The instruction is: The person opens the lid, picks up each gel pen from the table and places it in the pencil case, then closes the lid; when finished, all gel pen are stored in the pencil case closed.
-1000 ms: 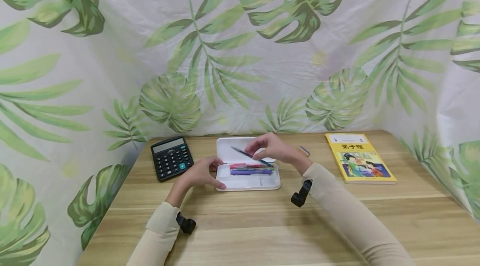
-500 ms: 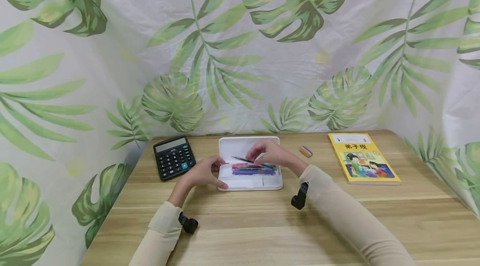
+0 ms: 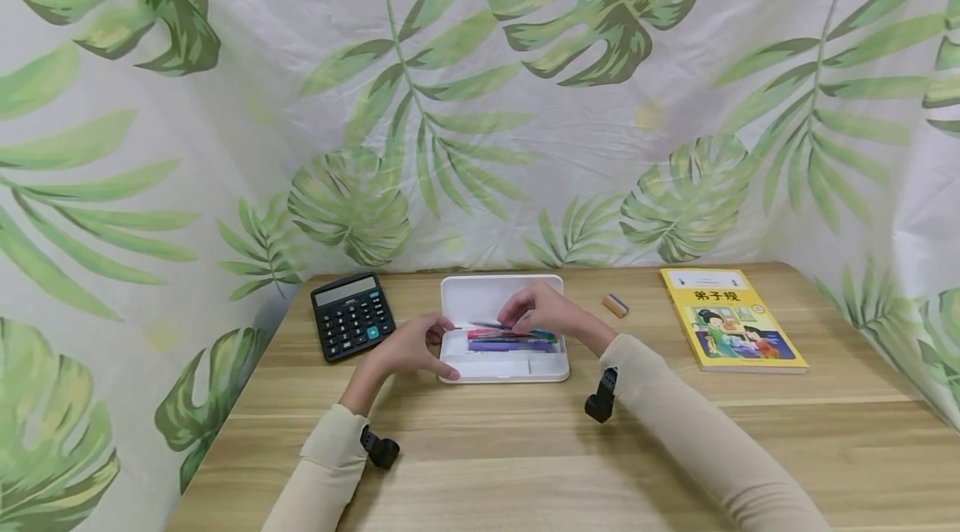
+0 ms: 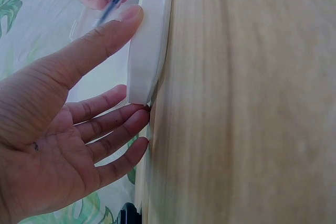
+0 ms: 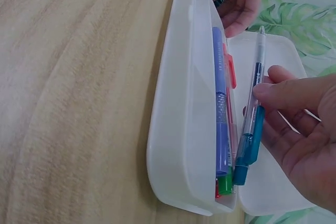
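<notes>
An open white pencil case [image 3: 491,377] lies on the table, lid tipped back. My left hand [image 3: 408,346] holds its left end, thumb at the front corner and fingers behind. In the left wrist view, the thumb [image 4: 97,48] lies against the case wall. My right hand [image 3: 543,308] pinches a clear pen with a teal clip [image 5: 253,114] between thumb and fingers, over the case's rear. In the right wrist view, a purple pen [image 5: 221,103] lies inside the case beside red and green ones, partly hidden.
A black calculator [image 3: 352,317] lies left of the case. On the right is a yellow book [image 3: 733,320], and a small eraser-like block [image 3: 616,304] lies between it and the case. A leaf-print cloth [image 3: 480,140] hangs behind the wooden table [image 3: 480,465].
My right hand has lowered the pen toward the case, and the pen lies flatter in the head view. My left hand keeps its place on the case. The head view has shifted slightly.
</notes>
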{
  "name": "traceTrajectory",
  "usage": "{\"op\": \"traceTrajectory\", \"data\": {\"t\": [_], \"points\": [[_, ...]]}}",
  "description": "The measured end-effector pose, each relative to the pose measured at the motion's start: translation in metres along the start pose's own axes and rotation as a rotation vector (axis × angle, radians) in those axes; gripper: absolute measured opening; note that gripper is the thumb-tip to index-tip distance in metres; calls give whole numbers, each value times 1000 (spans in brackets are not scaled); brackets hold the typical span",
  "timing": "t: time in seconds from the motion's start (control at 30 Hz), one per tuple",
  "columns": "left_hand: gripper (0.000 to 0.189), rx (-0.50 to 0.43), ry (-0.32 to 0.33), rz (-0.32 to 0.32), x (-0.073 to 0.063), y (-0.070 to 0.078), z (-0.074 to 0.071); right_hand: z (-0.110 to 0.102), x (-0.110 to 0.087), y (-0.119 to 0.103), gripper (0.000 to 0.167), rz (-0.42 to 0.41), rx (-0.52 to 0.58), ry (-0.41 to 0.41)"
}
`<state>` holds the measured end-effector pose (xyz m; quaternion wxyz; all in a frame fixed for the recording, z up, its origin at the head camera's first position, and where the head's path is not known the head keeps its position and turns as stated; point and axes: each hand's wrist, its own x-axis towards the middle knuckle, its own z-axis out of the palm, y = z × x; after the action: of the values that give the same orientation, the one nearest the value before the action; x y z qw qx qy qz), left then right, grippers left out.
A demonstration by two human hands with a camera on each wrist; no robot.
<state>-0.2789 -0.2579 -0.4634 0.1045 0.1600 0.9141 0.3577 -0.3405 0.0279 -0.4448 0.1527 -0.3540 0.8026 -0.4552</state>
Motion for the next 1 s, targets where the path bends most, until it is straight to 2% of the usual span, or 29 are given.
{"op": "traceTrajectory", "data": {"t": [0.27, 0.5, 0.87, 1.0], "points": [[76, 3, -3, 4, 1, -1, 1, 7, 0, 5, 19, 35, 7, 17], [76, 15, -1, 1, 1, 0, -1, 8, -2, 0, 19, 48, -1, 34], [78, 18, -1, -6, 1, 0, -1, 6, -2, -6, 23, 53, 4, 33], [78, 14, 3, -1, 1, 0, -1, 5, -4, -9, 23, 30, -6, 31]]}}
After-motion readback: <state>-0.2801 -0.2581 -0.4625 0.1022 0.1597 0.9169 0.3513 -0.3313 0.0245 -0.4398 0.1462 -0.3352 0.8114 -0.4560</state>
